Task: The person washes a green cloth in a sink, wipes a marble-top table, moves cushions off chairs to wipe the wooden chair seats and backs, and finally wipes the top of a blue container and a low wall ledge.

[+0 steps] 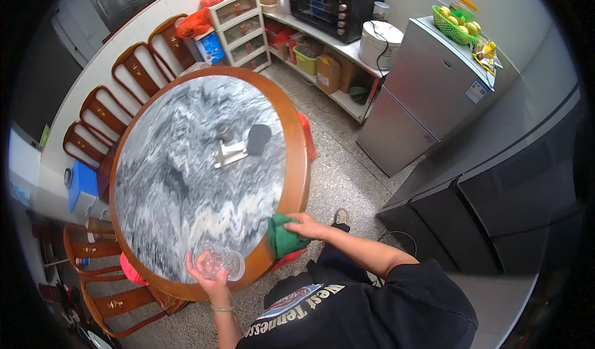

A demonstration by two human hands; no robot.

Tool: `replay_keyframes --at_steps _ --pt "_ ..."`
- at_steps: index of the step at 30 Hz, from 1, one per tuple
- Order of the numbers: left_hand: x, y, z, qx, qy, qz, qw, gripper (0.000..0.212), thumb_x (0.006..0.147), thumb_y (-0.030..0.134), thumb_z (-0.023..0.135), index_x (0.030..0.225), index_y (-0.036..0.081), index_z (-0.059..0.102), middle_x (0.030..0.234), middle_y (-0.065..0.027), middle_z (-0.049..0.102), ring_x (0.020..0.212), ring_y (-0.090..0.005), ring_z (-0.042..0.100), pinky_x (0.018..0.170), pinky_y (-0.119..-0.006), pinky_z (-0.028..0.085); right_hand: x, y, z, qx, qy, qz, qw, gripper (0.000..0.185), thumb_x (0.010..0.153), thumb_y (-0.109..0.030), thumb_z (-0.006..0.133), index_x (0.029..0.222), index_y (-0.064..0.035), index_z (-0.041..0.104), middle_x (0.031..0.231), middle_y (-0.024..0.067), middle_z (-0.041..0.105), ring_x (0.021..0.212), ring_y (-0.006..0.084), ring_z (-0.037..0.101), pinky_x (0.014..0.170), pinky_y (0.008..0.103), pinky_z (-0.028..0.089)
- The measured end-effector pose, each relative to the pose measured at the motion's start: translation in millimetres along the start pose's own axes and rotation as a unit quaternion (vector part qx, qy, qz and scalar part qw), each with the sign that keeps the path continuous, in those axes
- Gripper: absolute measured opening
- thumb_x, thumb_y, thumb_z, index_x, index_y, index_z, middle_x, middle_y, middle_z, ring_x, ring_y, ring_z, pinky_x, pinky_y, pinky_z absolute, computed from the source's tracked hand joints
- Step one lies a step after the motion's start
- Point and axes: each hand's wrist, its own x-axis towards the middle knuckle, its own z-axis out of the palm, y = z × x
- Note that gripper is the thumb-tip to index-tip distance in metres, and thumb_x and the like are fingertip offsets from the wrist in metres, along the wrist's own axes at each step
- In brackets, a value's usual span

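My left hand (210,271) holds a clear patterned cup (228,261), tilted, over the near edge of a round table. My right hand (307,226) grips a folded green cloth (282,236) at the table's wooden rim (297,177). The tabletop inside that rim is grey-and-white marbled (186,182). Farther across it lie a dark grey flat object (259,139), a whitish bracket-like piece (231,154) and a small dark cylindrical object (225,132). Their exact kinds are hard to make out.
Wooden chairs (137,70) line the table's far left side, with more (118,302) at lower left. A grey refrigerator (404,103) stands to the right. Beyond the table, a low shelf (344,54) carries a black toaster oven (332,10), beside a white drawer unit (239,26).
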Motion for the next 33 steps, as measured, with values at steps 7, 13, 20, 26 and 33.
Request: replay_keyframes --at_steps 7,13,20,26,33 --pt "46.1 -28.4 191.2 -0.035 -0.071 -0.044 0.996 0.079 0.07 0.018 0.074 0.134 0.006 0.03 0.114 -0.0072 0.047 0.104 -0.0195 0.049 0.095 -0.035 0.04 -21.5 -54.7 -132.1 0.293 0.011 -0.036 0.956 0.041 0.092 -0.025 0.056 0.126 -0.0024 0.051 0.114 0.006 0.06 0.102 0.0148 0.057 0.09 0.0302 0.046" --pt "81.0 -11.9 376.6 -0.125 -0.203 -0.03 0.971 0.081 0.069 0.022 0.075 0.133 0.005 0.029 0.113 -0.0084 0.048 0.105 -0.0195 0.049 0.092 -0.035 0.042 -1.0 -77.0 -227.1 0.251 0.091 -0.093 0.959 0.051 0.093 -0.04 0.049 0.129 -0.0039 0.046 0.118 0.0112 0.057 0.112 0.0238 0.053 0.099 0.0355 0.039" --pt "137.8 -10.5 474.0 -0.021 -0.239 0.169 0.956 0.093 0.063 0.021 0.079 0.135 0.002 0.023 0.118 -0.0138 0.046 0.11 -0.0254 0.049 0.097 -0.038 0.041 29.7 -87.5 -275.6 0.703 0.046 -0.015 0.709 0.052 0.094 -0.05 0.041 0.124 -0.0097 0.052 0.122 0.0102 0.058 0.106 0.0241 0.058 0.097 0.041 0.043" --pt "212.8 -34.1 487.2 -0.024 -0.18 0.149 0.972 0.09 0.065 0.016 0.075 0.136 0.002 0.022 0.119 -0.0138 0.046 0.11 -0.0255 0.049 0.097 -0.037 0.042 58.1 -99.5 -341.0 0.606 -0.003 0.062 0.793 0.051 0.093 -0.044 0.049 0.123 -0.0025 0.052 0.119 0.0126 0.058 0.103 0.0237 0.059 0.092 0.039 0.048" --pt "299.2 -68.7 469.2 -0.018 -0.088 0.067 0.994 0.082 0.068 0.013 0.071 0.136 0.005 0.026 0.114 -0.0099 0.046 0.106 -0.0195 0.048 0.094 -0.034 0.042 89.1 -156.3 -434.8 0.457 0.0 0.07 0.887 0.057 0.091 -0.044 0.052 0.124 0.002 0.049 0.12 0.0149 0.057 0.106 0.0254 0.058 0.091 0.0398 0.048"
